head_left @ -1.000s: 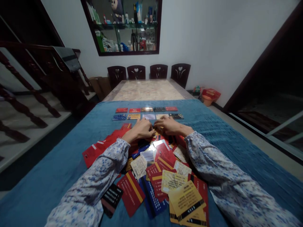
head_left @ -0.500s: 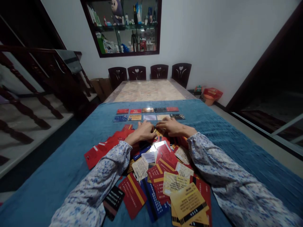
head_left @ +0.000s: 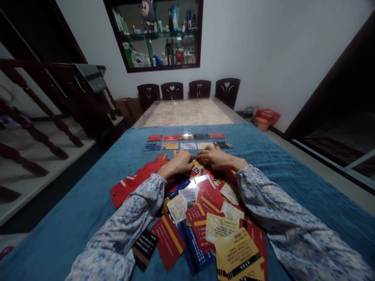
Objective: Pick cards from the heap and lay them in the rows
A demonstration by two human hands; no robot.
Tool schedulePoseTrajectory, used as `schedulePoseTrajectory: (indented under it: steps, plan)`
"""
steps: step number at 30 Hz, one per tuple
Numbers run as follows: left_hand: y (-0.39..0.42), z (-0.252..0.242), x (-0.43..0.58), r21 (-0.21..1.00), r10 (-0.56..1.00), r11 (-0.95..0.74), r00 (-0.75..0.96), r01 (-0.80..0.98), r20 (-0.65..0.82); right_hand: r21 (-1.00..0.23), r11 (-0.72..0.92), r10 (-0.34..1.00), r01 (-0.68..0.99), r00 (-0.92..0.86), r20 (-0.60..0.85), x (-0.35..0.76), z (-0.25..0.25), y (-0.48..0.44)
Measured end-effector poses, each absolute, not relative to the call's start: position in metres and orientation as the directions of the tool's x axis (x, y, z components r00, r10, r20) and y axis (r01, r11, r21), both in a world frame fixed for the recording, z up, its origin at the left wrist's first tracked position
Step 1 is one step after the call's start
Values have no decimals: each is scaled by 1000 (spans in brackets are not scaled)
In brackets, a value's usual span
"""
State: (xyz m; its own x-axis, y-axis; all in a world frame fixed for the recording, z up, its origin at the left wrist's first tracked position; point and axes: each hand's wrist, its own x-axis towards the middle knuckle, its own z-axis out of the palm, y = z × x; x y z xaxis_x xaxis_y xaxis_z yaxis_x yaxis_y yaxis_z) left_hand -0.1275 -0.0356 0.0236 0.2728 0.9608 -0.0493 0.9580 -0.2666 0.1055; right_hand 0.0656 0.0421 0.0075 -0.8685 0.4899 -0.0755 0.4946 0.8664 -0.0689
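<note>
A loose heap of printed plastic cards lies in front of me, with red-and-gold cards (head_left: 168,241), yellow cards (head_left: 238,249) and a dark blue card (head_left: 193,249) overlapping. My left hand (head_left: 181,162) rests at the heap's far end, palm down, fingers loosely bent over the cards. Opposite it my right hand (head_left: 216,157) lies palm down, its fingers reaching left across the cards. Between the hands a small yellow card (head_left: 197,166) shows. The undersides of both hands are hidden; I see no card held in either.
Beyond the hands, two rows of cards (head_left: 188,146) lie on the blue cloth (head_left: 281,187). Overlapping red cards (head_left: 120,193) fan out on the left. Bare marble tabletop (head_left: 190,111) and dark chairs (head_left: 227,91) are at the back.
The whole view has shifted slightly, so things appear a little further right. Both hands stay at the heap's far end, and the cards look almost unchanged.
</note>
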Motion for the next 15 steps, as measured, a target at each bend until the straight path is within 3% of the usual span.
schedulePoseTrajectory:
  steps: [15]
  plan:
    - [-34, 29, -137, 141, 951, -273, 289, 952, -107, -60, 871, 485, 488, -873, -58, 66, 5, 45]
